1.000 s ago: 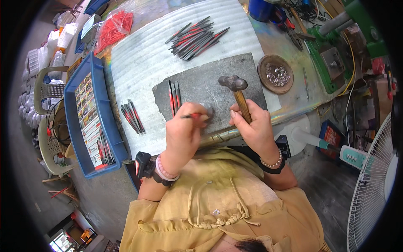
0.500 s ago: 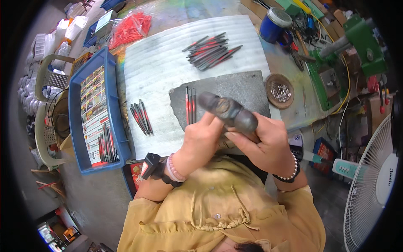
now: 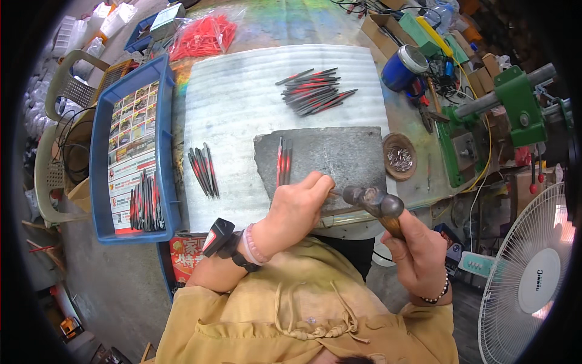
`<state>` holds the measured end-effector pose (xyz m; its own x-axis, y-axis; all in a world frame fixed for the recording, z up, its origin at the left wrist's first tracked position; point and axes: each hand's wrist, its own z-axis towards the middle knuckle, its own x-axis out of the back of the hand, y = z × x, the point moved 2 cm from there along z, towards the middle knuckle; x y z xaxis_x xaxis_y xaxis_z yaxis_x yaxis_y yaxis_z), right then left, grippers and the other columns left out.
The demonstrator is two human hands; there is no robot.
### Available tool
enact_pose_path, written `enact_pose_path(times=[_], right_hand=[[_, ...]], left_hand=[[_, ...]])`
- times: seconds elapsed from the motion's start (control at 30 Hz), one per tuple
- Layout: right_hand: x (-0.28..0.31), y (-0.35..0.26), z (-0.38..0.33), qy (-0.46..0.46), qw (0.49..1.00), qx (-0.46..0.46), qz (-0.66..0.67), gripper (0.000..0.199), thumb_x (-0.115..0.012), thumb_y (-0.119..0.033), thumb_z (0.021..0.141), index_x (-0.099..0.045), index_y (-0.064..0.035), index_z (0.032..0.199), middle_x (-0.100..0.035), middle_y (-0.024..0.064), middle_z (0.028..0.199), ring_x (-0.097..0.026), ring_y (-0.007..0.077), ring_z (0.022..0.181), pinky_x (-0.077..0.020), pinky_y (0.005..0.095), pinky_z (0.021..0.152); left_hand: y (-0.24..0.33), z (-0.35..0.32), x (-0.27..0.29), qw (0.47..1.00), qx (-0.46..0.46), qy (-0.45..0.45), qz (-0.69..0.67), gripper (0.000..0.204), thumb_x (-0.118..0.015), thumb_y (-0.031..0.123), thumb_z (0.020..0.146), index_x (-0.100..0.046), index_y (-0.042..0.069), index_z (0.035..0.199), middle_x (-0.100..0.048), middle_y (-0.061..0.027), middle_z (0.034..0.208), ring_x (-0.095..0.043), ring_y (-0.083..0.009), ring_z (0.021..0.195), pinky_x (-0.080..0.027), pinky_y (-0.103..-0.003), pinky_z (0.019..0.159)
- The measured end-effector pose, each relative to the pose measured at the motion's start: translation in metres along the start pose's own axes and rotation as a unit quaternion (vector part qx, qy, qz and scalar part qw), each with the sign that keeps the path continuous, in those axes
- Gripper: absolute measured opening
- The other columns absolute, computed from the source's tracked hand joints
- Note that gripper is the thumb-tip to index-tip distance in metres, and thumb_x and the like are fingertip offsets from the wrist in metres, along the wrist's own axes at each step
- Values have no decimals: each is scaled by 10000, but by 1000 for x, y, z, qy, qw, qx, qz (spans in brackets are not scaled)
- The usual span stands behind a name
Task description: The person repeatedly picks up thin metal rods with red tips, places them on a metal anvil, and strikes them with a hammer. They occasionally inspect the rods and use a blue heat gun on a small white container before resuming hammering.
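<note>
My left hand (image 3: 297, 209) rests on slab (image 3: 339, 155) near front edge, fingertips pinched on thin piece; piece mostly hidden. My right hand (image 3: 418, 252) fisted around hammer (image 3: 373, 201) handle; head poised just above slab edge, beside left fingers. Three rods (image 3: 282, 162) lie on slab. More rods (image 3: 202, 170) on table (image 3: 242, 103), left.
</note>
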<state>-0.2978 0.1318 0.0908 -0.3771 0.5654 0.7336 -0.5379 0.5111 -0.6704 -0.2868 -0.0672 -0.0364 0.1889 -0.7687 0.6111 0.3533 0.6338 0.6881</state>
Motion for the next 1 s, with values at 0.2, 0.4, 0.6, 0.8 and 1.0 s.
enact_pose_path(times=[0.2,0.4,0.6,0.8,1.0], right_hand=[[2,-20,18,-99,978,-9,-186,356,-706,-130,787,-647,-3,1114,-634,79,729,-582,193,574,-447,274,532],[15,-19,-7,46,991,96,-85,342,-689,-105,770,-653,22,1085,-663,93,767,-620,227,595,-480,296,556],[6,-1,1,-38,996,49,-69,589,-683,-3,794,-483,-11,1347,-663,101,890,-643,231,674,-509,320,590],[-22,28,-9,80,986,-57,138,352,-677,5,824,-597,20,1167,-697,104,811,-662,127,660,-499,248,597],[-81,42,15,32,940,-129,313,149,-604,22,854,-623,43,1000,-668,63,782,-580,53,641,-439,185,554]], left_hand=[[0,2,1,1000,2,-1,-5,204,-571,-49,749,-539,57,920,-544,-108,822,-599,-321,653,-481,-393,543],[-1,0,0,999,21,-4,-27,341,-556,-129,662,-581,53,949,-574,-127,805,-601,-325,653,-486,-378,556],[0,3,2,1000,9,-10,1,303,-562,-138,705,-583,35,952,-593,-119,811,-619,-289,624,-488,-355,550],[-3,-4,18,771,292,-2,-566,85,-515,77,976,-561,6,986,-640,-106,904,-662,-152,658,-554,-262,594],[0,-16,33,601,316,26,-733,166,-526,169,991,-552,23,1066,-633,-133,978,-666,-161,681,-596,-301,643]])
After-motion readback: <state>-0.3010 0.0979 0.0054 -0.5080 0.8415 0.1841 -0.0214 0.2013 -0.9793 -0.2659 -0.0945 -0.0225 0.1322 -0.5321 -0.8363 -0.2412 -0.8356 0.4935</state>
